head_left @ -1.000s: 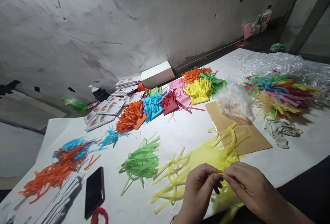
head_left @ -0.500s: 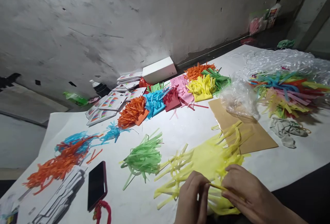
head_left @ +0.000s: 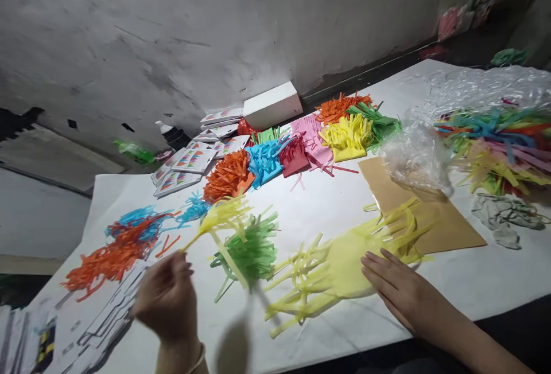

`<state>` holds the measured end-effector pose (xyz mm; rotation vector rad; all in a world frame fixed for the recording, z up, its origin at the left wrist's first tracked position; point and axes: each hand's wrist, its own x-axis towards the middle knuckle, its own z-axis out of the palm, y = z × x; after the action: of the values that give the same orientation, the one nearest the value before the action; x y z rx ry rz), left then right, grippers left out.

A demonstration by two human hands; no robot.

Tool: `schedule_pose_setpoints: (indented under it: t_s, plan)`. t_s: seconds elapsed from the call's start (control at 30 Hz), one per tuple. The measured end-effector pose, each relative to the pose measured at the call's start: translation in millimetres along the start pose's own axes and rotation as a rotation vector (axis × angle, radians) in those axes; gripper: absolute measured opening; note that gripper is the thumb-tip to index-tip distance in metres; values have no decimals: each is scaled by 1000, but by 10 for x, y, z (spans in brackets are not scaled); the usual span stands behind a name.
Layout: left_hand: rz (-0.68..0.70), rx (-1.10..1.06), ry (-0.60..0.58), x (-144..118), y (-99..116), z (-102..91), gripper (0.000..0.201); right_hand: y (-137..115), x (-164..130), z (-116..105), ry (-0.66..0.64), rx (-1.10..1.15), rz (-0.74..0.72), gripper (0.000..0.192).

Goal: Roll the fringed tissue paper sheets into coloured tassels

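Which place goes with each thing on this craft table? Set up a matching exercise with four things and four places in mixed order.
Things:
1. yellow tassel
2. yellow paper strips
3. white box
4. brown card

Places:
A. by the wall at the back
B. under the right hand
C. held up by the left hand
D. beneath the clear plastic bag

Pairs: 1-C, 2-B, 3-A, 4-D
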<state>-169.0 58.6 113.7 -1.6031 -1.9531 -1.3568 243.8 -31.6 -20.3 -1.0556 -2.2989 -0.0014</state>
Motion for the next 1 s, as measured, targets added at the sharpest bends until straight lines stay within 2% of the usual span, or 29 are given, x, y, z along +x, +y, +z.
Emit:
schedule_pose_setpoints:
  t_s: [0.07, 0.13, 0.2, 0.27, 0.3, 0.37, 0.47, 0.57, 0.67, 0.77, 0.87, 1.0]
  plan:
    - [80, 74, -119, -242, -163, 131, 26, 20, -17, 67, 38, -23, 3, 46]
    - [171, 91, -213, -617, -109, 259, 37, 28, -14, 89, 61, -32, 8, 40]
    - [308, -30, -355, -1065, 166, 355, 38, 14, 10, 70, 61, -26, 26, 37]
    - [473, -168, -637, -1487, 563, 425, 53, -19, 47, 32, 54, -10, 24, 36]
    - [558, -225, -736, -1658, 760, 459, 60, -39, 63, 16, 60, -6, 3, 35]
    - [646, -275, -835, -1886, 1065, 532, 46, -70, 79, 7, 74, -5, -68, 36]
    - [627, -337, -926, -1969, 1209, 624, 32, -63, 38, 50, 94, -6, -86, 41]
    - [614, -410, -969, -1909, 1107, 635, 26, 10, -43, 64, 80, 13, -58, 42]
    - [608, -407, -975, -1853, 1015, 594, 25, 51, -64, -15, 17, 49, -70, 37]
    - [573, -344, -981, -1823, 1039, 595, 24, -14, 22, -94, -18, 89, 29, 28]
    - [564, -296, -984, -1801, 1103, 649, 18, -110, 136, -104, 17, 105, 138, 21]
    - [553, -309, -973, -1792, 1100, 691, 14, -48, 113, -134, 24, 175, 208, 34]
